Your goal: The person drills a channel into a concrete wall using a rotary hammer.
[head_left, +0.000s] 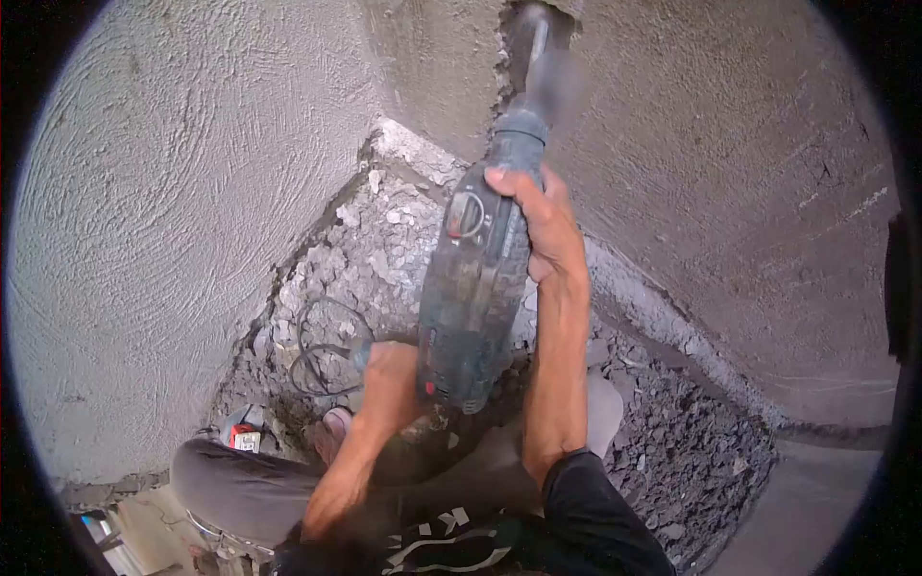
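Note:
A dusty dark rotary hammer drill (471,288) points up and away, its bit (538,43) reaching into a rough-edged hole (519,58) in the wall. My right hand (545,216) grips the front of the drill body just behind the collar, thumb across the top. Lower down, my left hand (392,382) is closed round the rear handle, which is mostly hidden by the hand and the drill body. A dark cable (305,350) loops on the left beside that hand. Around the bit the picture is blurred.
Plastered walls (182,192) rise left and right (730,192). Broken rubble (672,442) covers the ground, with a pale ledge (653,307) along the right wall. By my left knee (240,485) lies a red and white object (246,438). Boards (154,533) lie at lower left.

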A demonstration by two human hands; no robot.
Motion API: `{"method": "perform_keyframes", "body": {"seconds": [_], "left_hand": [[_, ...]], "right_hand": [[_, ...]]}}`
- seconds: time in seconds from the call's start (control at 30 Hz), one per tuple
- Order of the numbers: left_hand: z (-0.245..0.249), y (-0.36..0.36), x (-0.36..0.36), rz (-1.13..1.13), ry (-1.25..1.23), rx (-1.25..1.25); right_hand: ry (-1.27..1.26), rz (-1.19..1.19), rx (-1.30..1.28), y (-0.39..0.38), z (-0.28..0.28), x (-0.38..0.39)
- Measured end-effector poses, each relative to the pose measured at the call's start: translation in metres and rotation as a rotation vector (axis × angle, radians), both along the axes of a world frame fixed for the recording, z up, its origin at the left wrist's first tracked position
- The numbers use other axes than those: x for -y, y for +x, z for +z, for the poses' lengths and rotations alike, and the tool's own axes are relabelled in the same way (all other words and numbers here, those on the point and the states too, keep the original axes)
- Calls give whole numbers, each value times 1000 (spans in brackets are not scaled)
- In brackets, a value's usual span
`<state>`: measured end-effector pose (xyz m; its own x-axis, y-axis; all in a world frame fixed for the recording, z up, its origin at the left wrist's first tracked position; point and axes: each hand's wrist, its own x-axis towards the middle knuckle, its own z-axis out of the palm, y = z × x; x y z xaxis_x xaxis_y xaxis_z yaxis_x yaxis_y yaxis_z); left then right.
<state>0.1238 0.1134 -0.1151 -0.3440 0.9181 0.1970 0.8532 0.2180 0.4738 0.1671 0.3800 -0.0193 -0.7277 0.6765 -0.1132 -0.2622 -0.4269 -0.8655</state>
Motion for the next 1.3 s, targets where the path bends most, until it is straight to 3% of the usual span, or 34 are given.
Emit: {"method": "perform_keyframes", "body": {"seconds": [0.07, 0.3, 0.53, 0.7, 0.97, 1.3], "left_hand": [[25, -3, -3, 33, 5, -16], [9, 11, 3, 18, -35, 45], [-9, 33, 17, 30, 51, 51], [-26, 46, 22, 29, 62, 90], [-22, 25, 11, 52, 145, 24], [-5, -17, -4, -6, 62, -8]], "right_hand": [[-34, -3, -20, 0, 0, -1], [-18, -14, 49, 6, 10, -2], [59, -64, 211, 27, -26, 13], [92, -84, 272, 28, -20, 26], [63, -26, 148, 9, -2, 18], [32, -49, 62, -18, -4, -1]]}}
